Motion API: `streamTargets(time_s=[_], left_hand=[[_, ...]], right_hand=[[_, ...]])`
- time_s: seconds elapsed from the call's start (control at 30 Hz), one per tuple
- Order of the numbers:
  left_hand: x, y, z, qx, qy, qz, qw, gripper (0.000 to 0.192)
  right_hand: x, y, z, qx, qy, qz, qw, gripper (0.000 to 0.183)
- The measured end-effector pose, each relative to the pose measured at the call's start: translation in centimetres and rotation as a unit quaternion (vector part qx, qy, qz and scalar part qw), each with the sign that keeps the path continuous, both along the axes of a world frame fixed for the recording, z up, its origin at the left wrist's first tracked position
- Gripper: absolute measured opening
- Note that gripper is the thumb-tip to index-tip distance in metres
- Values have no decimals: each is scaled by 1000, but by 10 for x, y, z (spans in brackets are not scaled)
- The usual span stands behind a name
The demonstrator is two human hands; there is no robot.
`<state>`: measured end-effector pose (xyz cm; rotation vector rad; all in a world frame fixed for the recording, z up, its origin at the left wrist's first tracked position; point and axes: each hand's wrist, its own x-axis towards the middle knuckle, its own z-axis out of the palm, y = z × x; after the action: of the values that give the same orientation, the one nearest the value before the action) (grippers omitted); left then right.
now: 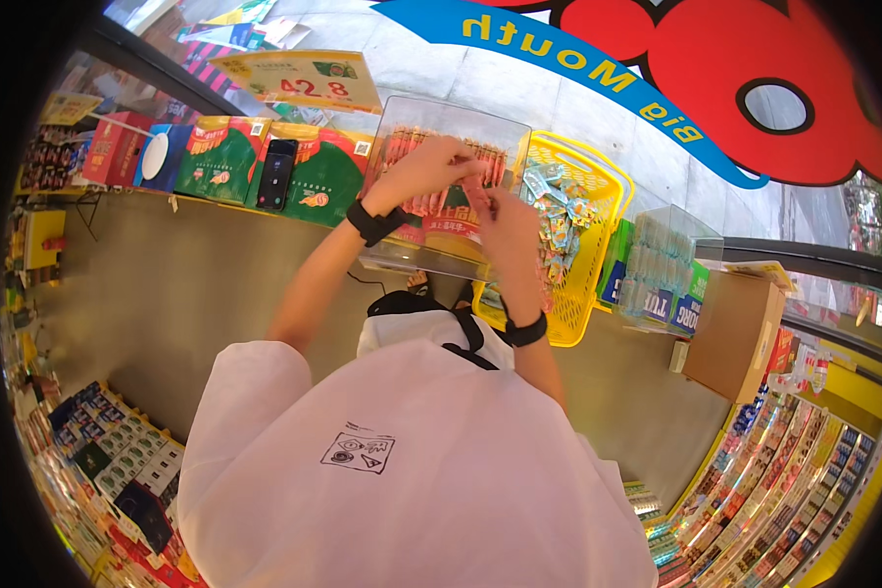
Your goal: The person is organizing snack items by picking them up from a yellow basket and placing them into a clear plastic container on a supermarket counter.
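Observation:
Both of my hands meet over a clear plastic display box (404, 110) holding rows of slim red-wrapped snack sticks (406, 138). Between them is one pinkish-red wrapped stick (475, 192). My left hand (428, 173) pinches its upper end, while the fingers of my right hand (513, 229) grip lower down. Part of the box's contents is hidden behind my hands. Just right of the box, a yellow plastic basket (592, 279) contains a heap of small light-blue wrapped packets (556, 209). My right forearm crosses the basket's near left side.
A black smartphone (277, 175) leans on green-and-red cartons (217, 165) at left, below a price sign (301, 77). Another clear box (661, 257) and a brown cardboard carton (735, 331) stand at right. Stocked shelves (772, 485) line the lower right; a glass window is ahead.

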<state>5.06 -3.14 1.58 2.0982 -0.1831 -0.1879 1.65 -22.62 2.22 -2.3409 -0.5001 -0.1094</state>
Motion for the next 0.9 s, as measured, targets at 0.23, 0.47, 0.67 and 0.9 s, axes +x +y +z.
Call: streamTargets(time_s=[0.23,0.47,0.67,0.9], left_hand=[[22,10,-67,0,-66,-83,994,18],[13,6,-93,62,-108,-49,991,12],[8,6,-88,63,-92,-33,993,9],[2,8,-93,78,-108,-23,991,10]], right_hand=[[-4,45,-33,-145,0,-32,989,14],[4,55,-69,-132,49,-47,989,10],[9,58,-95,-139,21,-26,990,10],[12,57,-90,-168,140,28,975,11]])
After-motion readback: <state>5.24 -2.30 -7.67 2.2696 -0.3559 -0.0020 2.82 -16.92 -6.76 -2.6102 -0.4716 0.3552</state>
